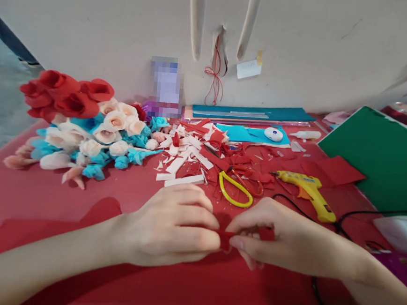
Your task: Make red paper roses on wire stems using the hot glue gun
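Note:
Between my two hands is a small piece of red crepe paper (225, 241), mostly covered by my fingers. My left hand (172, 227) is closed on its left part, knuckles up. With thumb and fingertips, my right hand (270, 237) pinches the other side, and a bit of red shows behind those fingers. Just beyond the hands lie scissors (235, 190) with one yellow and one red handle loop. Under my forearms a large red sheet (137, 283) is spread over the red table.
Red, white, peach and blue paper flowers (86, 124) are heaped at left. Paper scraps (189, 153) cover the middle. A yellow glue gun (308, 191) with a black cord lies right, near a green board (382, 157). A white bottle (307, 135) and blue paper (240, 133) lie behind.

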A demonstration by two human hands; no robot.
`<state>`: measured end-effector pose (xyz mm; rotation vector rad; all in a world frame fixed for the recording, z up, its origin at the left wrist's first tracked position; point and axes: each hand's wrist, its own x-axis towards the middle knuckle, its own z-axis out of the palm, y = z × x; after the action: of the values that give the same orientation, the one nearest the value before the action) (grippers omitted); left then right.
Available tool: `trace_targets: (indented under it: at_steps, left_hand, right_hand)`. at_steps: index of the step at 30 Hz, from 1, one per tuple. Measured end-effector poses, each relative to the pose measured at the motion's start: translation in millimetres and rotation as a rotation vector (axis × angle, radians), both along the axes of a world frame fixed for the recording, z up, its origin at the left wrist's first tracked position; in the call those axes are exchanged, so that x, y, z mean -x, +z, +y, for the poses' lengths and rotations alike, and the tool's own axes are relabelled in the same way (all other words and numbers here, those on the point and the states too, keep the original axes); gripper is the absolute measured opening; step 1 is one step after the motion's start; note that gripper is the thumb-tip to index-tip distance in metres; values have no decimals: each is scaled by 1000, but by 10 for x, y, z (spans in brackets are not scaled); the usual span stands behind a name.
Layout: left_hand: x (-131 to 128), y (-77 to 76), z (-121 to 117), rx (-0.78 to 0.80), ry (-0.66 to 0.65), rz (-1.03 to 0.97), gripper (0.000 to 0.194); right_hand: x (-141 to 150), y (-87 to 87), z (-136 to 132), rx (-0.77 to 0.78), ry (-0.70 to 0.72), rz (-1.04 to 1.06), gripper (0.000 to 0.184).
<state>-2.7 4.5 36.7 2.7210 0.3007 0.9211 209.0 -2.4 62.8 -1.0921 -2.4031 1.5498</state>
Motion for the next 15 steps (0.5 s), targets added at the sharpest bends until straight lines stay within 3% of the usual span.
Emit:
trace_targets:
  at_steps: [5,7,12,15]
  left_hand:
    - [13,-46,19,-18,2,-4,7]
    - [9,-72,40,-62,20,-5,5]
    - [-19,-147,91,-167,66,27,6]
    - [-39,-238,95,-214,86,14,5]
  right_hand:
    - [0,-14,7,24,8,-15,26]
    - [-36,13,28,-40,-43,-16,23]
    - [-329,122,141,-464,-444,-219,30]
    - [-651,11,188,-672,-698,-456,34]
